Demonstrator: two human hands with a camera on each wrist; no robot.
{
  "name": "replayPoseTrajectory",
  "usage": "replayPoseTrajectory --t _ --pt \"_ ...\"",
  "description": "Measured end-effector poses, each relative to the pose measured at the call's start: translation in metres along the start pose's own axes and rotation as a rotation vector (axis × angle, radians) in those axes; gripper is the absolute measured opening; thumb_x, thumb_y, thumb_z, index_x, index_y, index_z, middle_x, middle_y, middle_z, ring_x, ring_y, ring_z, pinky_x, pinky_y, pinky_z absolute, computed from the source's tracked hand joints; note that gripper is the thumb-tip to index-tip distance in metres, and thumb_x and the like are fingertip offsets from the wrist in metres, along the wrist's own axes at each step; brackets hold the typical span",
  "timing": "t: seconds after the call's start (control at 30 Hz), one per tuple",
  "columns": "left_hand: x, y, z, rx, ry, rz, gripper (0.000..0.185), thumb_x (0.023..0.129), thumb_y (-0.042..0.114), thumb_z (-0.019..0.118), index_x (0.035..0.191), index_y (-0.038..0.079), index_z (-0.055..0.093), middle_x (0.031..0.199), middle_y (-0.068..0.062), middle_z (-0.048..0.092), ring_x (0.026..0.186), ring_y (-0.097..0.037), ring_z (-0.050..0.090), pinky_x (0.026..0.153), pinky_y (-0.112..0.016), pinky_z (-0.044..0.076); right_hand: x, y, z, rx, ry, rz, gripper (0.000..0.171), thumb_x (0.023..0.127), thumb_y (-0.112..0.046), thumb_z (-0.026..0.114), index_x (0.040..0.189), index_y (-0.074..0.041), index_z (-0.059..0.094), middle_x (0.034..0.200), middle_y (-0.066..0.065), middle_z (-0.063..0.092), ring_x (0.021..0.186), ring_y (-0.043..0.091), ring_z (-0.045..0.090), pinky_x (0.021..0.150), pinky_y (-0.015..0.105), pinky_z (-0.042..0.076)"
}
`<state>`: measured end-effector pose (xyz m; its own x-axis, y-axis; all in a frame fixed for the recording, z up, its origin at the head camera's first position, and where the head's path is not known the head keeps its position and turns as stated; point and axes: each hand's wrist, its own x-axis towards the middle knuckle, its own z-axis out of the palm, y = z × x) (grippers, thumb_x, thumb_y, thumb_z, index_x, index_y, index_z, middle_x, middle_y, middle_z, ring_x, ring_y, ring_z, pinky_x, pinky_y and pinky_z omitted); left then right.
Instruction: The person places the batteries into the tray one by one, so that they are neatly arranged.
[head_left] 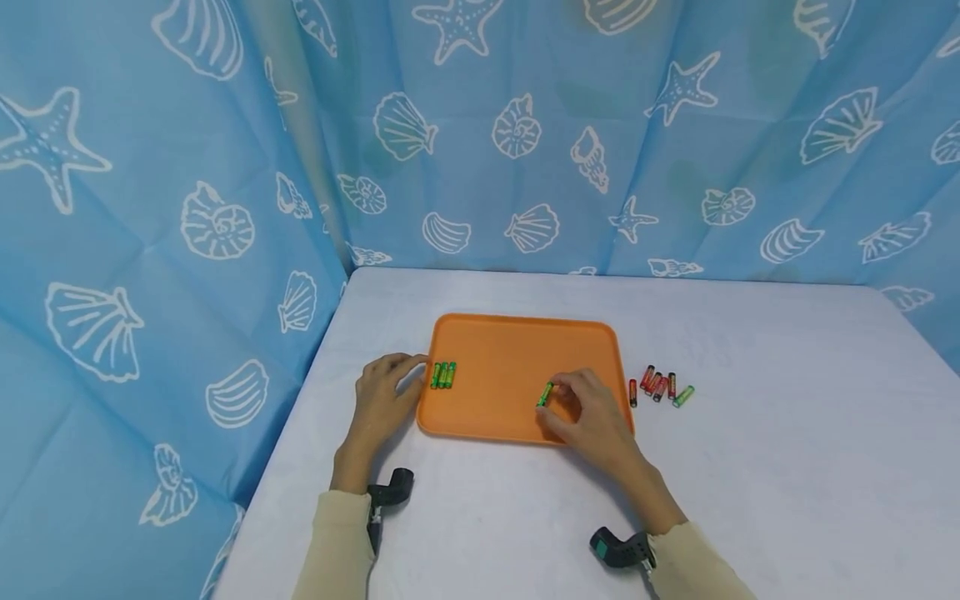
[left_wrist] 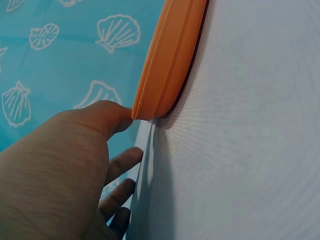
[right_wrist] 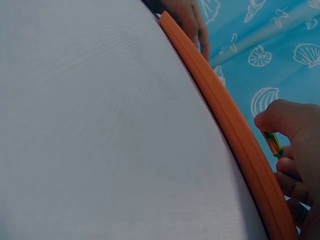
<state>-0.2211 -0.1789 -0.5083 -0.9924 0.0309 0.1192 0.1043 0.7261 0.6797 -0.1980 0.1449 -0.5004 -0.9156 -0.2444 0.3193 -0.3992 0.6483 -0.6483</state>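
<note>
Over the right part of the orange tray [head_left: 495, 392], my right hand [head_left: 596, 421] pinches a green battery [head_left: 545, 394] between thumb and fingertips. In the right wrist view, that battery [right_wrist: 273, 144] shows below the thumb, tilted. My left hand [head_left: 382, 400] rests at the tray's left edge with fingers loosely bent; in the left wrist view, the thumb [left_wrist: 107, 117] touches the tray rim [left_wrist: 167, 60]. Three green batteries [head_left: 443, 375] lie side by side on the tray, near its left edge and close to the left hand.
Right of the tray, several red-and-black batteries [head_left: 654, 383] lie loosely grouped on the white tablecloth [head_left: 787, 433]. One green battery [head_left: 683, 397] lies at the group's right end. A blue curtain [head_left: 480, 133] with shell prints hangs behind and left of the table.
</note>
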Motion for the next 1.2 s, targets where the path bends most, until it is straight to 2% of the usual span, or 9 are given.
replayPoseTrajectory --t 0.23,0.43,0.57,0.9,1.2 --pt "-0.001 -0.002 0.002 -0.005 0.0 0.001 0.037 0.102 0.029 0.057 0.137 0.022 0.063 0.142 -0.012 0.05 0.139 -0.035 0.029 0.113 -0.056 0.015 0.01 -0.007 0.008 -0.004 -0.055 0.003 0.045 0.085 -0.03 0.081 0.121 -0.009 0.063 0.105 0.001 0.057 0.099 0.019 0.053 0.092 0.043 0.046" --pt "-0.003 -0.006 0.003 -0.014 0.008 0.016 0.036 0.102 0.027 0.057 0.137 0.021 0.063 0.141 -0.012 0.051 0.138 -0.035 0.03 0.113 -0.057 0.016 0.025 -0.018 0.025 -0.009 -0.11 -0.015 0.045 0.086 -0.035 0.079 0.122 -0.011 0.063 0.107 -0.001 0.056 0.099 0.018 0.051 0.088 0.04 0.045" --pt "-0.002 -0.004 0.002 -0.025 0.021 0.032 0.035 0.102 0.028 0.057 0.136 0.021 0.064 0.139 -0.011 0.052 0.137 -0.034 0.031 0.113 -0.056 0.017 0.036 -0.023 0.036 -0.029 -0.123 -0.043 0.044 0.087 -0.036 0.079 0.12 -0.012 0.064 0.107 -0.002 0.055 0.095 0.017 0.05 0.087 0.039 0.044" --pt "0.001 -0.001 0.0 -0.014 0.024 0.033 0.035 0.102 0.028 0.058 0.135 0.022 0.065 0.138 -0.01 0.053 0.137 -0.032 0.032 0.113 -0.054 0.016 0.057 -0.031 0.056 -0.028 -0.143 -0.104 0.041 0.087 -0.035 0.078 0.117 -0.01 0.065 0.106 0.0 0.056 0.093 0.015 0.051 0.093 0.042 0.041" --pt "0.001 -0.004 0.0 -0.001 0.034 0.026 0.034 0.101 0.028 0.058 0.134 0.023 0.065 0.137 -0.009 0.054 0.136 -0.033 0.033 0.113 -0.054 0.018 0.07 -0.034 0.069 -0.011 -0.177 -0.109 0.04 0.086 -0.033 0.079 0.115 -0.009 0.065 0.102 -0.001 0.055 0.09 0.014 0.051 0.085 0.035 0.046"
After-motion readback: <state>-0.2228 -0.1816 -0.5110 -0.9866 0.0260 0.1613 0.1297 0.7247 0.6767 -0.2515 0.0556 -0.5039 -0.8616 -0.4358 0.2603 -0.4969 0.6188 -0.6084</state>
